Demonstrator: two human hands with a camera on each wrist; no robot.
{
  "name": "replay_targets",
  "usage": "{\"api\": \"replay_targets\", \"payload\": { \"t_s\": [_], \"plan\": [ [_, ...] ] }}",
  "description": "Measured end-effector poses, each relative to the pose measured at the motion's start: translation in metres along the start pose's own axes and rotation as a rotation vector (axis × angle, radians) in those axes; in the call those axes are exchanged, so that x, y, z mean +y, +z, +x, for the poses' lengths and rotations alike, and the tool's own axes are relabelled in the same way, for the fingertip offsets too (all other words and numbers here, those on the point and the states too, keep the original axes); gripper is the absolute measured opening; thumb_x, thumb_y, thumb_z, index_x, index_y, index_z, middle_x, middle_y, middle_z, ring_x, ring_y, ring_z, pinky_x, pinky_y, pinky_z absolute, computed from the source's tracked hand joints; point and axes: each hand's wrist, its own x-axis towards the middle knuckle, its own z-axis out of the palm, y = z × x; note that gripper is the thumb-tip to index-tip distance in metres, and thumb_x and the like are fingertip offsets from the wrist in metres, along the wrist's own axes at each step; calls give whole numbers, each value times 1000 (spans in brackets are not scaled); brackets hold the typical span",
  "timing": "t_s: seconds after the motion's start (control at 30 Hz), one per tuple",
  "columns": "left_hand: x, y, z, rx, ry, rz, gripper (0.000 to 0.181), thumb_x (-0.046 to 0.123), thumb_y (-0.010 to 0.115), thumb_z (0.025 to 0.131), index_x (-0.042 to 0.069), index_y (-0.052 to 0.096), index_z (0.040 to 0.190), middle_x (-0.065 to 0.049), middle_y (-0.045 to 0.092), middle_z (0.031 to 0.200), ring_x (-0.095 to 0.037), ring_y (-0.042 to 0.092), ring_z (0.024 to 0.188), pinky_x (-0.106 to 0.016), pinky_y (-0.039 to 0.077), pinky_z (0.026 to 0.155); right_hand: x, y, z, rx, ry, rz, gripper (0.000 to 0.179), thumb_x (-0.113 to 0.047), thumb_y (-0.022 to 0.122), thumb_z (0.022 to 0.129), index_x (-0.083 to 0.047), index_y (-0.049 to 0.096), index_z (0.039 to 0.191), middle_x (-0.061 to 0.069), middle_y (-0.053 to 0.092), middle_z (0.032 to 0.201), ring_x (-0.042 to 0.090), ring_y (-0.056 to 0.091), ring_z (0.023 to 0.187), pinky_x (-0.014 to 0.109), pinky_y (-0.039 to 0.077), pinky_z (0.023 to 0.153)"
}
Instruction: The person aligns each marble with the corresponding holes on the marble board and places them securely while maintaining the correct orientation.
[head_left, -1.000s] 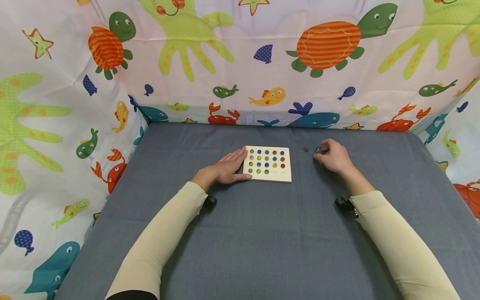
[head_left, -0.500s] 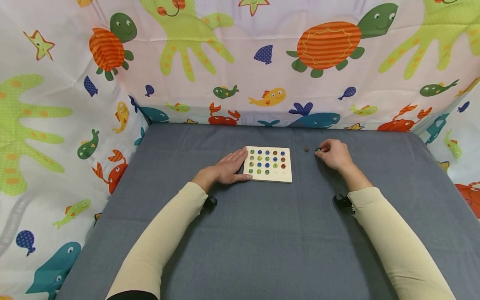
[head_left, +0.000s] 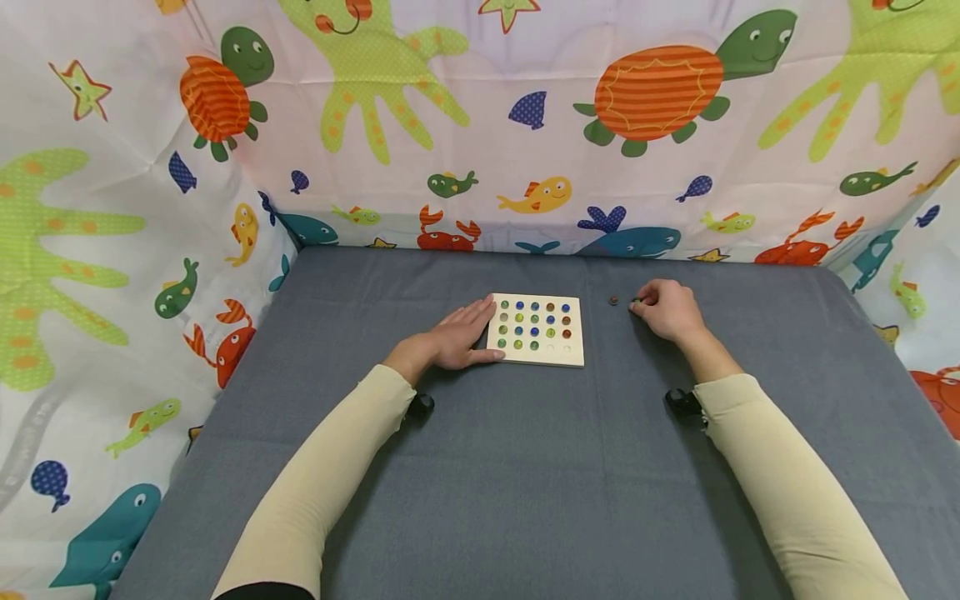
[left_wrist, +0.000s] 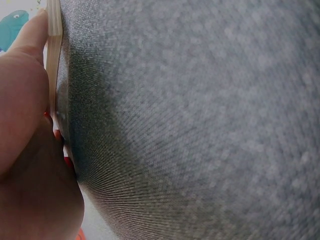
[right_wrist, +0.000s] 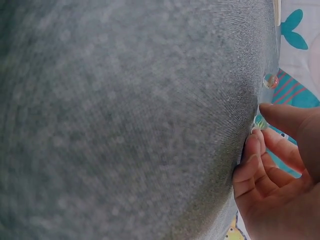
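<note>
A pale wooden board (head_left: 536, 357) with rows of round hollows lies at the middle of the table, most hollows filled with coloured marbles. Two hollows at its front right corner are bare. My left hand (head_left: 457, 335) rests against the board's left side, fingers straight and spread, thumb along the front edge. To the right of the board, my right hand (head_left: 667, 312) pinches a green marble (right_wrist: 260, 121) between thumb and fingertips, down at the tablecloth. Just left of those fingertips sits a reddish-brown marble (head_left: 613, 300), seen as clear with red in the right wrist view.
A grey cloth (head_left: 510, 483) covers the table. Behind and at both sides hang white curtains (head_left: 495, 125) printed with sea animals. Black camera straps (head_left: 682, 403) show at the wrists, below the beige sleeves.
My right thumb and fingertips have closed in on the green marble, which is now mostly covered in the head view. The left hand, the board and the reddish-brown marble stay in place.
</note>
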Motion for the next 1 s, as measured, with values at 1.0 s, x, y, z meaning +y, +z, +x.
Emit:
{"api": "replay_targets", "payload": {
  "t_s": [1.0],
  "plan": [
    [-15,9,12,16,17,-19,100,67,49,99,15,-5,166,-1,-12,172,-18,-8,158,-39,-2,127,-8,-5,-31,-86,-129,176,24,-19,68,101,2,69,113,20,72,102,28,66,85,32,52,68]
  ]
}}
